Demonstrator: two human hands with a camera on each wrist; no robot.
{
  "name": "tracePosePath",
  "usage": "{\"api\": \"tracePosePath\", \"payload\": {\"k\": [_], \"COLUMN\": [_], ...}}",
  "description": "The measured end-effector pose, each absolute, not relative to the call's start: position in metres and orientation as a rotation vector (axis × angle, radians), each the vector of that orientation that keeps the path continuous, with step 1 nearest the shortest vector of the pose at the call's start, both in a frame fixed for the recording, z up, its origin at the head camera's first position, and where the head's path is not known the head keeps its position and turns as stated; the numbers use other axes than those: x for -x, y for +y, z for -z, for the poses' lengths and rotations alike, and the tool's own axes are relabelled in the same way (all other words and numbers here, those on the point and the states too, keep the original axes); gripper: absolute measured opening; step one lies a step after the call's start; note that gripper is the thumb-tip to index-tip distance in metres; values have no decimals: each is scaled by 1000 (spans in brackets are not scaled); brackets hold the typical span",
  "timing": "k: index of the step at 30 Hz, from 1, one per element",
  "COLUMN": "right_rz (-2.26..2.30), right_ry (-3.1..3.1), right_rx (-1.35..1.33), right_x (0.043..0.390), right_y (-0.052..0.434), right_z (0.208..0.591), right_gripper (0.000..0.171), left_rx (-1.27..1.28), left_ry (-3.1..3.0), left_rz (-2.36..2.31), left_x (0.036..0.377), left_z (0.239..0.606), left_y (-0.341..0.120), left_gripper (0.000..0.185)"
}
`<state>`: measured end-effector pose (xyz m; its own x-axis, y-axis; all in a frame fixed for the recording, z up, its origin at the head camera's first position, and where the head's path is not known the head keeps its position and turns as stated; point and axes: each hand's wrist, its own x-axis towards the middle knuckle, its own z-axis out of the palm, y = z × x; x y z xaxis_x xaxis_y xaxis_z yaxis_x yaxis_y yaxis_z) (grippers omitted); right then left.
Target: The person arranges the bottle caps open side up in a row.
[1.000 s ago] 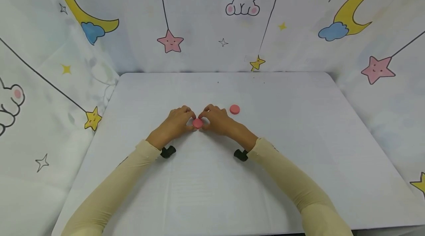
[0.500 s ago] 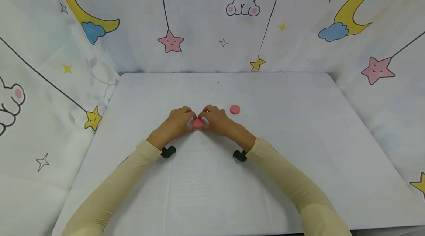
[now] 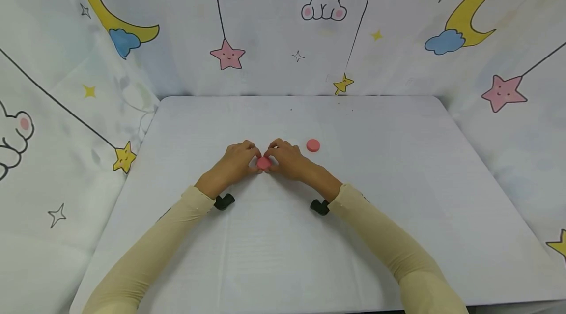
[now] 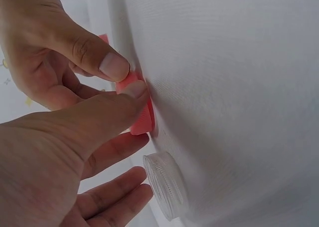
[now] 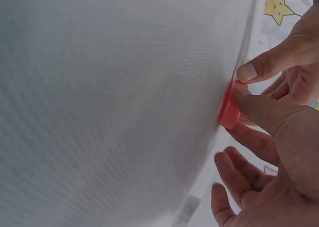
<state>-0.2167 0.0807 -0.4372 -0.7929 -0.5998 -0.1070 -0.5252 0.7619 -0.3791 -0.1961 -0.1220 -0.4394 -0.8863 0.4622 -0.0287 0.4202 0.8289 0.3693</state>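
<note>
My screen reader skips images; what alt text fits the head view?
Two hands, left hand and right hand, meet over a pink disc on a white table, fingers pinching it. A second pink disc lies just beyond the right hand.

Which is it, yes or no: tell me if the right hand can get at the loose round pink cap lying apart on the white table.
Probably yes. The loose round pink cap lies just beyond the right hand on the white table, nothing between them. But that hand, with the left hand, now pinches another pink cap.
</note>
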Motion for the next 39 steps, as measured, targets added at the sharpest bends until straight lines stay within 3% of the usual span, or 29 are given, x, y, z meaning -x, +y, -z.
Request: {"api": "tracePosePath", "payload": {"k": [9,20,27,39], "right_rz": [587,889,1045,1127], "right_ry": [2722,2717,2670,2639], "right_rx": [833,675,531,500], "right_x": [219,222,223,224], "right_y": [87,88,87,85], "right_z": [434,423,423,423], "right_gripper": [36,39,53,50], "left_rx": [-724,-745,-723,-735], "left_ry": [2911,3039,3105,3153], "left_rz": [-590,-619,-716,-772], "left_x": [196,199,202,204], "left_z": [436,433,433,430], "left_y": [-123,-122,-117,-115], "left_gripper": [32,49,46,39]}}
